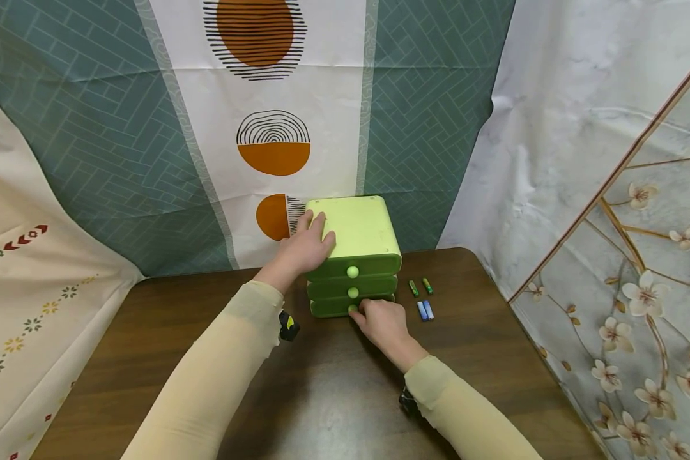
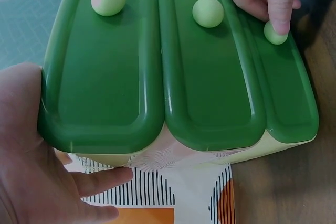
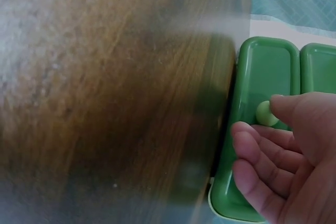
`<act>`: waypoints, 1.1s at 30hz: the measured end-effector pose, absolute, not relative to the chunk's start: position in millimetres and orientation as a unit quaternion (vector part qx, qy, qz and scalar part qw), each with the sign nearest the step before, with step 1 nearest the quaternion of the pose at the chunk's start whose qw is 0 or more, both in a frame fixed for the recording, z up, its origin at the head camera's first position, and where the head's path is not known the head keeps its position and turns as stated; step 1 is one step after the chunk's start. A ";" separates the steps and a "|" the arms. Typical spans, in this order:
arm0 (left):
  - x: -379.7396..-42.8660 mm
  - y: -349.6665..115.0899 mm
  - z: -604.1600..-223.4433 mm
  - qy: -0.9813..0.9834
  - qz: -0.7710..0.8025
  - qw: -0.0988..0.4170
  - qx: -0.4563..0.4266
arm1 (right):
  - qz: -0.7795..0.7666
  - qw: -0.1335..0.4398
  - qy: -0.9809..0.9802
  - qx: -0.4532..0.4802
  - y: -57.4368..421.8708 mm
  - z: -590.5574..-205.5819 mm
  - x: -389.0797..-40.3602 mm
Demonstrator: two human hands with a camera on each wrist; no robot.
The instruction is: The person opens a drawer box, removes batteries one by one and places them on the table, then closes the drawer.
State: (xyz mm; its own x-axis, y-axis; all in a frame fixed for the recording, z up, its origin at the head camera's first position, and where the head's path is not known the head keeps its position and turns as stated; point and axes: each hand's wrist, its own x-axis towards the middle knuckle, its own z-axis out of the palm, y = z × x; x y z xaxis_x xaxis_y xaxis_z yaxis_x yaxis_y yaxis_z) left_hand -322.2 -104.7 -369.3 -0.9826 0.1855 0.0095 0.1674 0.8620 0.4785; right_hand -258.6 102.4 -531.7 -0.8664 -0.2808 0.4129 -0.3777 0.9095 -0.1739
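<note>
A small green drawer cabinet (image 1: 359, 223) with a pale lid and three stacked drawers stands against the back cloth. My left hand (image 1: 306, 246) rests on its top left edge, thumb on the lid; in the left wrist view the fingers (image 2: 102, 181) stretch along the side. At the bottom drawer (image 2: 294, 93), my right hand (image 1: 384, 322) pinches the round light-green knob (image 3: 266, 114) between thumb and forefinger. The top knob (image 1: 352, 272) and the middle knob (image 1: 353, 292) are untouched. All three drawer fronts sit close to the body.
Two green batteries (image 1: 428, 285) and two blue-and-white batteries (image 1: 425, 311) lie on the brown wooden table (image 1: 494, 358), right of the cabinet. Patterned cloths (image 1: 437, 128) hang behind and at both sides. A dark wrist device (image 1: 289, 326) sits at the left cuff.
</note>
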 end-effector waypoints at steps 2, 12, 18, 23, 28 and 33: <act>-322.8 -104.5 -370.1 0.965 0.246 0.018 0.092 | 0.124 0.193 -0.959 0.169 101.8 -532.4 -259.1; -321.8 -104.0 -369.9 0.964 0.248 0.015 0.091 | 0.113 0.227 -0.953 0.164 97.0 -534.4 -259.6; -322.6 -104.2 -370.2 0.964 0.250 0.016 0.091 | 0.103 0.257 -0.945 0.174 98.7 -537.9 -258.0; -323.1 -105.1 -370.5 0.964 0.251 0.015 0.092 | 0.114 0.263 -0.941 0.179 101.6 -540.8 -255.6; -322.4 -105.6 -369.4 0.964 0.250 0.014 0.092 | 0.112 0.280 -0.936 0.183 100.2 -543.0 -257.5; -322.1 -104.9 -369.6 0.964 0.248 0.018 0.093 | 0.108 0.290 -0.934 0.177 96.9 -543.7 -258.9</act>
State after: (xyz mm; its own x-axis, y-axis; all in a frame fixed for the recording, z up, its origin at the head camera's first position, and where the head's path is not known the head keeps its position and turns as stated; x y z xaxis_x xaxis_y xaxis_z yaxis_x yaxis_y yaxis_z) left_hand -322.1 -104.9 -369.6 -0.9822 0.1872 0.0115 0.1695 0.8598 0.4817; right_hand -258.9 96.9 -543.7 -0.7690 -0.2682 0.5803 -0.3937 0.9138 -0.0994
